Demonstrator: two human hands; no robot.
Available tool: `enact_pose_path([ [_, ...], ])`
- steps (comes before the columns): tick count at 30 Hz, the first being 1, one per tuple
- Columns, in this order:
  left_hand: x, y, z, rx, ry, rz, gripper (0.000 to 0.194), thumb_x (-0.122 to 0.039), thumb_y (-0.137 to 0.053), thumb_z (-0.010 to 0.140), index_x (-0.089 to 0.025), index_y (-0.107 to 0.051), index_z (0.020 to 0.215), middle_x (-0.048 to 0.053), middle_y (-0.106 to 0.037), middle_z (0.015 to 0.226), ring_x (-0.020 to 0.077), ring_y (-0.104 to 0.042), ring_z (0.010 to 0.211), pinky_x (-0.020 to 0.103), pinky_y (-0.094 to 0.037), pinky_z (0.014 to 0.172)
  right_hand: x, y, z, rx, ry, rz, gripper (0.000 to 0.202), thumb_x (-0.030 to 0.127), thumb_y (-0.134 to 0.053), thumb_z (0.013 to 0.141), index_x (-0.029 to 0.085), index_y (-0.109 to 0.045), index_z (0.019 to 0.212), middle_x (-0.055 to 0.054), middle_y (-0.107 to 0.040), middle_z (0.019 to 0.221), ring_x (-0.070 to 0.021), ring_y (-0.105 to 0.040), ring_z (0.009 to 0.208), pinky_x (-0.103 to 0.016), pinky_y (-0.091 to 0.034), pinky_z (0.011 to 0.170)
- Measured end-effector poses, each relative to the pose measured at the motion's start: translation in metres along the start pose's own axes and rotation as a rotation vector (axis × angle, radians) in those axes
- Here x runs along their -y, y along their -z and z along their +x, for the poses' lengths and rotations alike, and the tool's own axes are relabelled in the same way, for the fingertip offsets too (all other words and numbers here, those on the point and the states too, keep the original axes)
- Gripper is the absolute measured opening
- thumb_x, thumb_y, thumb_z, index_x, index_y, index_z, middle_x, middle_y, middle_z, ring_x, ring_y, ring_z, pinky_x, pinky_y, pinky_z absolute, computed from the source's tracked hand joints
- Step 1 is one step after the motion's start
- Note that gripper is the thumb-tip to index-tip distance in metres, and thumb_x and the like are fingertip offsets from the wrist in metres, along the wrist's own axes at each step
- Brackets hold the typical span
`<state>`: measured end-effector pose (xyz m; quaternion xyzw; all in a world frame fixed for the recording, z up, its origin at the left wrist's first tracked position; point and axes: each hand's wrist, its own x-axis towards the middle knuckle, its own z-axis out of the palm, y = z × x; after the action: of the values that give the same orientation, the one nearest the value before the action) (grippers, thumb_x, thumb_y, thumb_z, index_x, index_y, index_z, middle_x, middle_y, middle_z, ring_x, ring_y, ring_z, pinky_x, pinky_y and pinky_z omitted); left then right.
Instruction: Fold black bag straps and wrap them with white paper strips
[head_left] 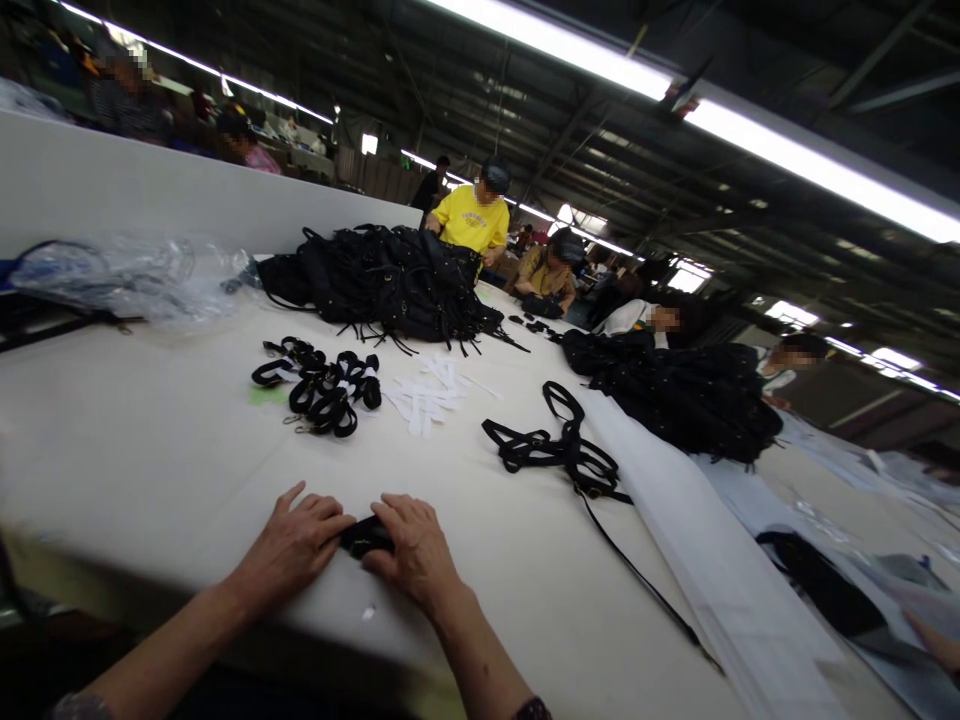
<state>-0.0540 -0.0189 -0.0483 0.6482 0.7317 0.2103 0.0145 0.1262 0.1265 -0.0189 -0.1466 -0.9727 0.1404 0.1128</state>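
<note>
**Both hands on a folded black strap at the near edge of the table**

Crumpled clear plastic [172, 280] lies on the far left of the table [187, 450]; you cannot tell what is inside it. A heap of black bags [390, 280] sits at the far side, with a person in a yellow shirt [474, 220] behind it, and a second black heap [675, 390] lies to the right.

Between you and the first heap are black strap coils [330, 385] with white bands, and beside them scattered white strips [427, 395]. Loose black straps [555, 450] lie right of these, next to a long white sheet [675, 520].

The folded black strap [367, 538] lies between your hands. Your left hand [300, 535] has its fingertips at the strap's left end; whether they pinch it, you cannot tell. Your right hand [416, 545] clamps the other end, fingers over the top and thumb on the near side.
</note>
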Motion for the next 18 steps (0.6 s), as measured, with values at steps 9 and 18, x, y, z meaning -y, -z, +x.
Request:
enact_pose_path([
  [9,0.025,0.016,-0.002,0.040,0.039,-0.240,0.044,-0.037,-0.057,0.090,-0.033,-0.054,0.134,0.004,-0.063,0.134,0.0248,-0.057,0.125,0.045,-0.040,0.110,-0.005,-0.019,0.013,0.117,-0.098,0.092,0.026,0.027,-0.065,0.091,0.031,-0.069,0.117,0.000,-0.072,0.106,-0.0170,-0.063,0.099,-0.027,-0.049,0.088],
  [18,0.030,0.026,-0.006,0.031,-0.002,-0.138,0.058,-0.049,-0.055,0.092,-0.034,-0.040,0.146,0.005,-0.050,0.151,0.0291,-0.043,0.140,0.053,-0.032,0.116,0.000,-0.019,0.013,0.121,-0.118,0.035,0.025,0.027,-0.064,0.092,0.032,-0.069,0.116,0.000,-0.072,0.103,-0.0166,-0.062,0.097,-0.026,-0.049,0.087],
])
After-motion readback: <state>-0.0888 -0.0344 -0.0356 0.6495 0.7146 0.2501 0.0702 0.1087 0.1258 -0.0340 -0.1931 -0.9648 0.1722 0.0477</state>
